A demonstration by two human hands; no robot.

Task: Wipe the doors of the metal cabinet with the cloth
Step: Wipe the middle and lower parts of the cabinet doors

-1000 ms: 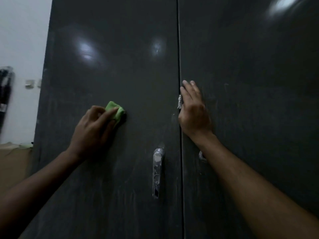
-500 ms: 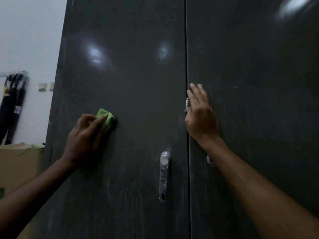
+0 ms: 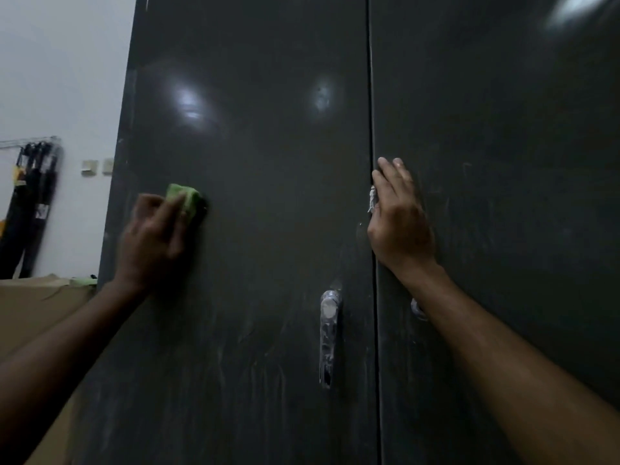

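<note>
A person's left hand [image 3: 152,241] presses a bunched green cloth [image 3: 185,201] against the left door [image 3: 255,182] of a dark metal cabinet, at about mid-height and close to the door's outer edge; the fingers [image 3: 171,213] are curled over the wad and grip it, though motion blur softens their outline. The right hand [image 3: 399,226] lies flat with straight fingers on the right door [image 3: 503,196], just beside the vertical seam where the two doors meet, apparently bracing the cabinet and holding nothing. The cloth sticks out beyond the fingertips toward the seam, so most of the left panel lies to the right of it, and the dusty, streaked area runs downward from it; the left hand is plainly the nearer one for that work. The next strokes would likely sweep across and down. The upright metal handle [image 3: 328,337] near the seam stands in the path of a low pass, and a second handle [image 3: 417,308] is mostly hidden behind the right forearm. A scrap of whitish material [image 3: 371,201] clings to the seam beside the right hand. To the left of the cabinet stand a pale wall [image 3: 60,68], dark objects hanging from a rail [image 3: 33,199] and a brown cardboard box [image 3: 30,307].
</note>
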